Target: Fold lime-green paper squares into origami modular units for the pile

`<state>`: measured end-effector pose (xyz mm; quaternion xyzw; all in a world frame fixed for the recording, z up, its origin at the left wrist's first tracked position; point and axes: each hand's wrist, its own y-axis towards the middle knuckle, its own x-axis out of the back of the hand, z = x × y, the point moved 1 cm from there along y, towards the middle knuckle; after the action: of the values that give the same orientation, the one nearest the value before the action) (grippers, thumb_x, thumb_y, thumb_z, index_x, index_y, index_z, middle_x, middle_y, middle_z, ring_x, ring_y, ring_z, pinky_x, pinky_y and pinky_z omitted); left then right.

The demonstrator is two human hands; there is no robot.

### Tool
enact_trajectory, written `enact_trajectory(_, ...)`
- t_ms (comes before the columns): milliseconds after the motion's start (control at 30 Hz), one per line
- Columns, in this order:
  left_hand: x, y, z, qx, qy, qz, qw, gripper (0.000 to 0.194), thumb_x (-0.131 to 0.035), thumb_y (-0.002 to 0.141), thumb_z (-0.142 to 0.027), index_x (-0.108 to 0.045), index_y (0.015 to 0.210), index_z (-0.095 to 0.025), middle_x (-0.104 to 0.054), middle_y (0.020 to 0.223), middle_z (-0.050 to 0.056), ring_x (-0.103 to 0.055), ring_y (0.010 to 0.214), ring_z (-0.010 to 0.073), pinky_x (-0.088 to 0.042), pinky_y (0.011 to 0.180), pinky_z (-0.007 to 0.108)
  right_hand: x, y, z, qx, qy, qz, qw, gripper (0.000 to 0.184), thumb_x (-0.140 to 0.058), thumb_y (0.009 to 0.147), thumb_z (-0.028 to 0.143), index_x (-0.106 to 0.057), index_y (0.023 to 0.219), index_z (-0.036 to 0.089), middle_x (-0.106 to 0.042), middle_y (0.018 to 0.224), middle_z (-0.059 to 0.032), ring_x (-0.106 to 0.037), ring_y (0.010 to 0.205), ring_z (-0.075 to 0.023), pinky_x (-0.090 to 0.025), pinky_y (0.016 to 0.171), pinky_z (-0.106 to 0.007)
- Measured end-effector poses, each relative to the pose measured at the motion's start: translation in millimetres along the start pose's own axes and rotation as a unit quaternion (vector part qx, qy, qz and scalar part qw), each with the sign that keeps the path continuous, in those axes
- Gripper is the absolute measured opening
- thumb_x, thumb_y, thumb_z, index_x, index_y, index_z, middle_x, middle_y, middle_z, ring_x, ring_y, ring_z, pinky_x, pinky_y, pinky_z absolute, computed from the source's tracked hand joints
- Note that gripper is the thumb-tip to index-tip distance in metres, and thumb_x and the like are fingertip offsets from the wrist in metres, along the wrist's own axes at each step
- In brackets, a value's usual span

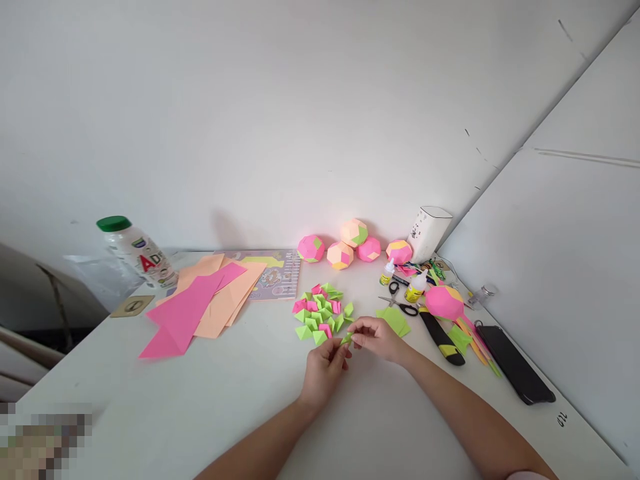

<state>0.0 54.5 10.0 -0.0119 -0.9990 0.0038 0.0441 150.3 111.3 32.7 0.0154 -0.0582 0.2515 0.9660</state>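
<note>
Between my two hands is a small folded green paper piece [346, 339]. My left hand [324, 370] pinches it from the left, and the fingers of my right hand [377, 337] close on its right end. Just beyond my hands lies a loose pile of folded paper units [315, 319], mostly green with some pink. A stack of flat green paper squares [395, 321] rests beyond my right wrist.
Paper balls [340, 255] stand along the wall. To the right are scissors [397, 303], glue bottles [416, 287], a box cutter [443, 339] and a black phone [515, 363]. Pink sheets [187, 313], peach sheets [245, 287] and a white bottle [137, 250] occupy the left.
</note>
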Motion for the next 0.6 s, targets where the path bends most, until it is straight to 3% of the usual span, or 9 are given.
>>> enact_trajectory(200,-0.8,0.7,-2.1,0.010,-0.075,0.041,0.996,0.036,-0.042,0.084,-0.048,-0.053,0.073,-0.016,-0.060,0.062,0.001,-0.052,0.050,0.0113,-0.041,0.050,0.023,2.4,-0.9,-0.5,0.001,0.008,0.023,1.000,0.019,-0.063,0.075,0.032,-0.061,0.081,0.014,-0.060,0.063,-0.0002,-0.057,0.058,-0.0116,-0.048,0.061,-0.027)
enact_trajectory(433,1.1,0.8,-3.1,0.010,-0.048,0.088,0.995,0.040,-0.040,0.084,-0.051,-0.055,0.072,-0.016,-0.057,0.053,0.000,-0.051,0.050,0.0123,-0.041,0.053,0.023,3.7,-1.9,-2.4,-0.012,0.067,0.074,0.995,0.024,-0.068,0.071,0.031,-0.062,0.086,0.014,-0.061,0.068,-0.0002,-0.058,0.057,-0.0106,-0.049,0.059,-0.026)
enact_trajectory(600,0.2,2.6,-1.2,0.022,-0.056,0.105,0.993,0.033,-0.053,0.077,-0.049,-0.053,0.073,-0.016,-0.057,0.059,-0.001,-0.052,0.053,0.0119,-0.041,0.053,0.023,1.3,-2.3,-5.2,0.006,0.063,0.063,0.996,0.019,-0.067,0.072,0.031,-0.064,0.081,0.014,-0.061,0.065,0.0003,-0.058,0.058,-0.0106,-0.049,0.059,-0.025)
